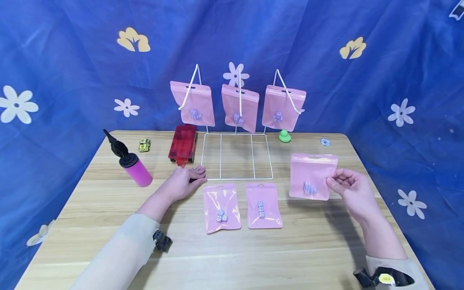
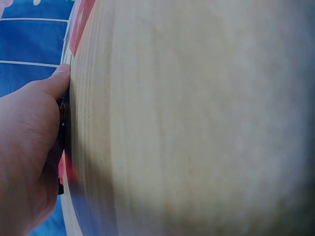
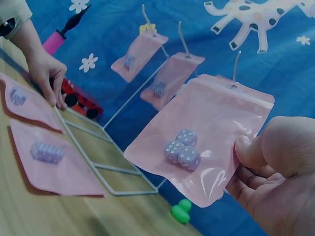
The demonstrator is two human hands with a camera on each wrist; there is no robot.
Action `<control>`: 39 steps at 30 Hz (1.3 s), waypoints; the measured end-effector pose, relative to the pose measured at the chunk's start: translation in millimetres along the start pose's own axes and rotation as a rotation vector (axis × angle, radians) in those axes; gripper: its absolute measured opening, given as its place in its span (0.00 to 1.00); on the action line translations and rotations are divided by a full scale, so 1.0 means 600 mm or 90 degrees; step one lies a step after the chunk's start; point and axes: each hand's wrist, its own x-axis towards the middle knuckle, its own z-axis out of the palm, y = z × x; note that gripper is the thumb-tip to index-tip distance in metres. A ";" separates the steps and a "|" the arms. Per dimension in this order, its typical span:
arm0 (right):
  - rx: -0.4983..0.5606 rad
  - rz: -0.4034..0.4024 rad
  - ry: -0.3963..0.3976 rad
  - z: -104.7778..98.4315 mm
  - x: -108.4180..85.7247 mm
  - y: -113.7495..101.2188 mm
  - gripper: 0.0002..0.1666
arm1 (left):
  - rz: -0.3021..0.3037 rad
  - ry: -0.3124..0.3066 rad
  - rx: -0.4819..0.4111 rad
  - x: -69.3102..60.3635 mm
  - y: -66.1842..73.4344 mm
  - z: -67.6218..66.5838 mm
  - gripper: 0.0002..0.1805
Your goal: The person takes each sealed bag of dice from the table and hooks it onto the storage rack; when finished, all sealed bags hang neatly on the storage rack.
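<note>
At the right, my right hand (image 1: 353, 191) pinches the side edge of a pink zip bag (image 3: 211, 108) between thumb and fingers. The bag hangs above the table with a few lilac dice (image 3: 182, 150) inside. My left hand (image 1: 185, 181) is down on the table, thumb and fingers at the front left corner of a white wire display rack (image 1: 239, 179), pinching its wire. From the rack's hooks hang three pink bags, left (image 1: 197, 98), middle (image 1: 231, 102) and right (image 1: 273, 102), each with dice. Two more bags, left (image 1: 221, 197) and right (image 1: 264, 197), lie before the rack.
Left of the rack stand a red toy truck (image 1: 183, 143), a small yellow toy car (image 1: 144, 145) and a pink hand pump (image 1: 139, 171) with a black nozzle. A green rubber duck (image 1: 284, 136) and a poker chip (image 1: 325, 142) sit at the back right. Blue cloth (image 1: 315, 48) closes off the back.
</note>
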 end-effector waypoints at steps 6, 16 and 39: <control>0.008 -0.053 -0.007 0.010 0.013 -0.030 0.13 | 0.004 0.002 0.001 -0.001 0.000 -0.001 0.17; 0.039 -0.100 -0.037 0.026 0.039 -0.077 0.11 | 0.003 -0.003 0.003 -0.001 0.001 -0.002 0.17; 0.187 -0.077 -0.066 0.072 0.117 -0.097 0.09 | 0.016 0.006 -0.006 -0.002 0.006 -0.003 0.16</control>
